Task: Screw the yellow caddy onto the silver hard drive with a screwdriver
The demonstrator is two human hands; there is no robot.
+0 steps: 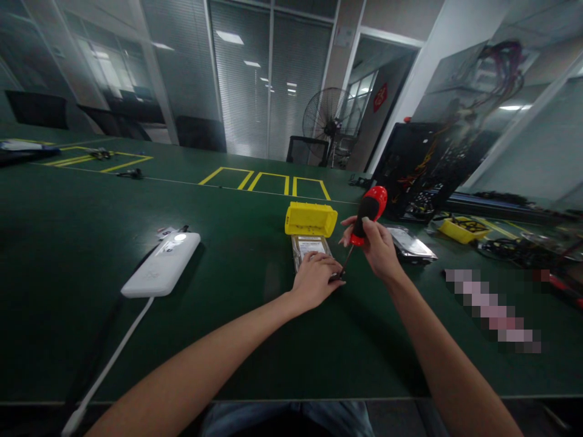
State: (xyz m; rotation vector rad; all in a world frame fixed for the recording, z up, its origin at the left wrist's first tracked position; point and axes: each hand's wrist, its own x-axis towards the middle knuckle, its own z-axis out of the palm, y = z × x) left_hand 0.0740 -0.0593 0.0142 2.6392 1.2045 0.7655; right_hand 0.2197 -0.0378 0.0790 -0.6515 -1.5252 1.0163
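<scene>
A hard drive [310, 245] with a white label lies on the green table, its near part covered by my left hand [316, 279]. My left fingers bend over the drive and hold it against the tabletop. In my right hand [379, 246] is a red and black screwdriver [368, 211], gripped around its handle and tilted. Its shaft runs down to the drive's near right corner, beside my left fingertips; the exact contact of the tip is too small to see. Directly behind the drive stands a yellow bin [311, 220], its open side towards me.
A white power bank [161, 267] with a cable lies at left. To the right are another drive [410, 244], a second yellow bin [462, 229] and tangled cables [510, 249]. An open black computer case [410, 164] stands behind them. Yellow tape [268, 174] marks the far table.
</scene>
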